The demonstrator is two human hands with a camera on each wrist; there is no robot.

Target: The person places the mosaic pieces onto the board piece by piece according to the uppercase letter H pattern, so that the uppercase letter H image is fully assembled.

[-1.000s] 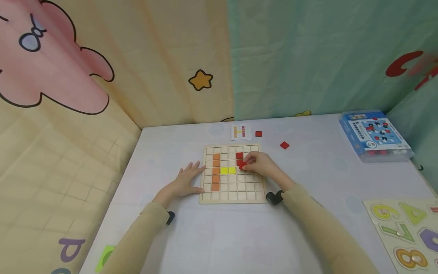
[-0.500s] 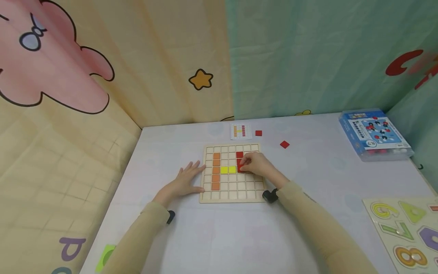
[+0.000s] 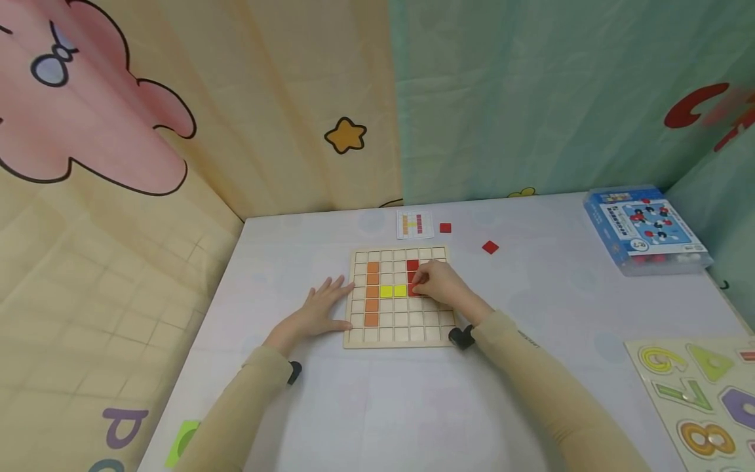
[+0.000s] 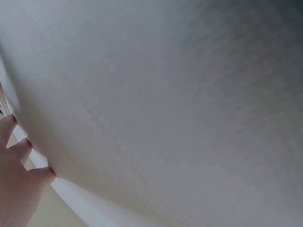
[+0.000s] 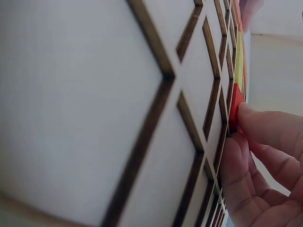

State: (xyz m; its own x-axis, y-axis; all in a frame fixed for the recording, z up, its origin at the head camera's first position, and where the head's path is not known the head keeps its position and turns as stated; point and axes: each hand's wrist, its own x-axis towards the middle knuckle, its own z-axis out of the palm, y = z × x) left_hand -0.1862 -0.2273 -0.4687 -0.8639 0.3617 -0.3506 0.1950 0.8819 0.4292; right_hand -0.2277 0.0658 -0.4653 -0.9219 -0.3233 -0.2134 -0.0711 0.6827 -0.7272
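Observation:
A wooden grid board (image 3: 401, 335) lies flat on the table. It bears a column of orange tiles (image 3: 371, 305), two yellow tiles (image 3: 393, 291) in a row, and a column of red tiles (image 3: 412, 265). My right hand (image 3: 444, 284) pinches the lowest red tile (image 5: 234, 106) between thumb and fingers, down at the grid beside the yellow pair. My left hand (image 3: 318, 311) is spread on the table, thumb and fingertips against the board's left edge. In the left wrist view only some fingers (image 4: 19, 165) show, touching the white surface.
Behind the board lies a pattern card (image 3: 415, 225), with a loose red tile (image 3: 445, 228) beside it and another red tile (image 3: 490, 247) farther right. A blue box (image 3: 647, 229) stands back right. A number puzzle board (image 3: 666, 393) lies front right, a green piece (image 3: 184, 442) front left.
My right hand has lowered the tilted red tile into line under the other red ones and shifted slightly left. The left hand has stayed in place.

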